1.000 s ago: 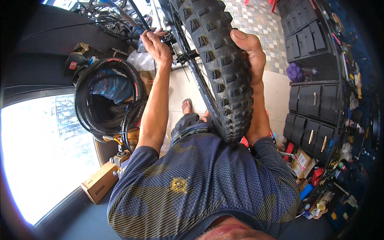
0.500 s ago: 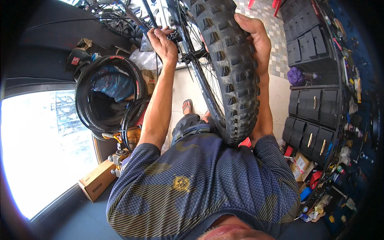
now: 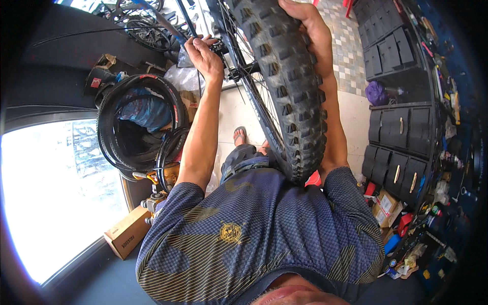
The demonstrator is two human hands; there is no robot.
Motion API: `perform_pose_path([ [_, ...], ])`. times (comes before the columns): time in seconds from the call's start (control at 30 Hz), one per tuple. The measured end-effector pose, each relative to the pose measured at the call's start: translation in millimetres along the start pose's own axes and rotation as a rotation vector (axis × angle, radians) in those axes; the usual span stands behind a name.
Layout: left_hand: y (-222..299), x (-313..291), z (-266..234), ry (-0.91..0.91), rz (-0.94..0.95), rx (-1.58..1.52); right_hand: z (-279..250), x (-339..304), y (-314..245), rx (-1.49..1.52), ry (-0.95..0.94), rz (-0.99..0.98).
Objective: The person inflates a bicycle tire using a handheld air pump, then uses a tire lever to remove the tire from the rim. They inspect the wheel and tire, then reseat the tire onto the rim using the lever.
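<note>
Wheel [image 3: 284,96] stands upright, running 12 to 6 o'clock. Right hand [image 3: 310,30] grips the tread at 1 o'clock; left hand [image 3: 203,53] fingers pinch near the hub at 11.

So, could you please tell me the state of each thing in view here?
Knobby bicycle wheel: upright, its lower end against the person's lap.
Right hand: gripping the tyre's tread near the top.
Left hand: closed at the wheel's hub.
Spare tyres: coiled, stacked to the left.
Black drawer cabinet: drawers shut.
Cardboard box: closed, on the floor.
</note>
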State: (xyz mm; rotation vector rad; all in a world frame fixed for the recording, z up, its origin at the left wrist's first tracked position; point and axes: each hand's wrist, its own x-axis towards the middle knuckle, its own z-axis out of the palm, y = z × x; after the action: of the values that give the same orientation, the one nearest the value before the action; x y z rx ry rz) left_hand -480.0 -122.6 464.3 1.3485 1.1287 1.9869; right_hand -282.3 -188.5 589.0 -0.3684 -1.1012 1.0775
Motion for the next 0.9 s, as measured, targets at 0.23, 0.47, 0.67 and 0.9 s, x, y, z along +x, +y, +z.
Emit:
perform_pose_path([
  [0.23,7,5,-9,0.023,-0.096,-0.052,25,6,-38,0.328,0.073,0.514],
  [0.47,130,26,13,-0.239,-0.271,-0.377,17,4,-42,0.480,-0.041,0.628],
  [0.67,158,31,38,-0.418,-0.448,-0.562,42,-3,-47,0.088,0.149,0.163],
  [0.9,157,36,74,-0.186,-0.472,-0.578,35,3,-60,0.491,0.066,0.641],
])
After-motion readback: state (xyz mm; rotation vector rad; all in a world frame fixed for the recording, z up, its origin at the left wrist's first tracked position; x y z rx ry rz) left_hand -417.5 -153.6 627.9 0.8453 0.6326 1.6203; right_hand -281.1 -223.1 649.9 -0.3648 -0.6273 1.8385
